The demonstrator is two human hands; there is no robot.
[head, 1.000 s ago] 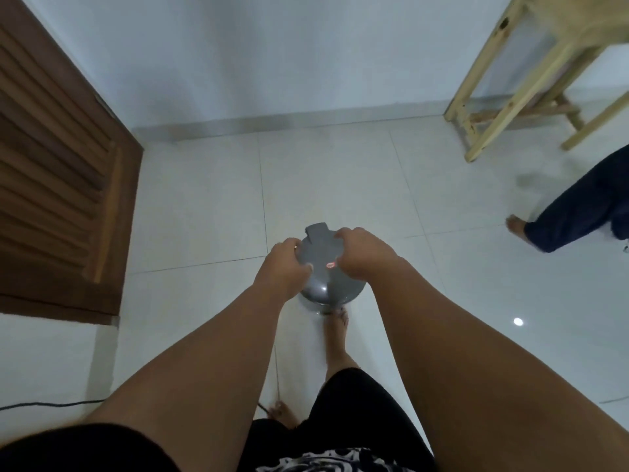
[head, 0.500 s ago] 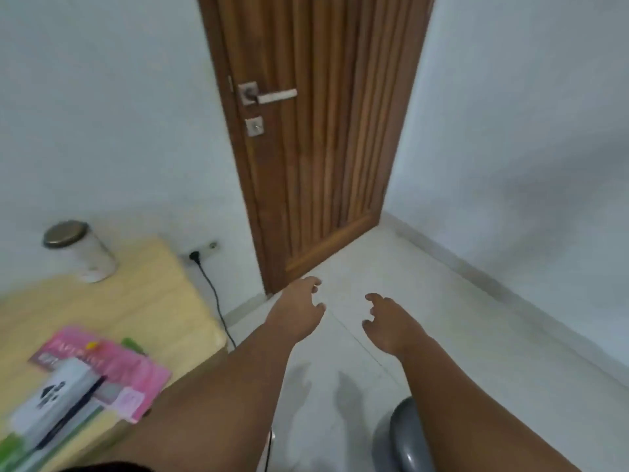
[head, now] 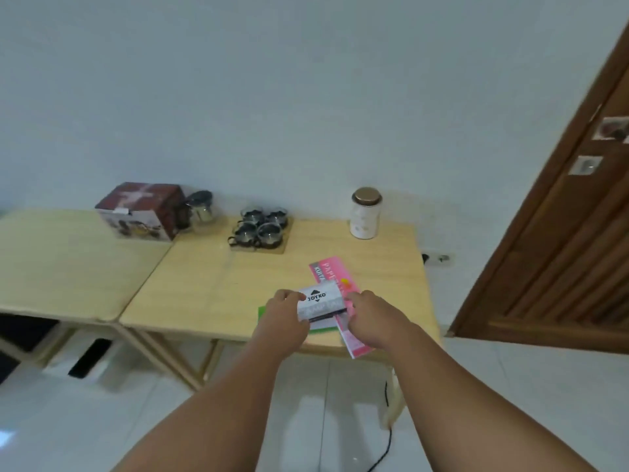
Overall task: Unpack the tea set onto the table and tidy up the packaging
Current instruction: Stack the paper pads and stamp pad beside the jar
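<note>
On the light wooden table [head: 211, 284], both my hands grip a small white box marked JOYKO [head: 320, 303]: my left hand [head: 284, 316] on its left end, my right hand [head: 372, 316] on its right end. The box sits over a pink packet [head: 335, 274] and a green sheet [head: 262, 313]. At the back of the table stand several glass cups on a wooden tray [head: 260, 228], a glass teapot [head: 200, 207] and the red tea set carton [head: 141, 209].
A white canister with a bronze lid [head: 366, 212] stands at the table's back right. A second table [head: 61, 264] adjoins on the left. A brown door [head: 561, 233] is at the right, with a wall socket [head: 439, 257] and black cable below.
The view swung from the floor, where both hands held a grey bin lid, past the door to the table. My empty hands have reached out and closed on the white box.
</note>
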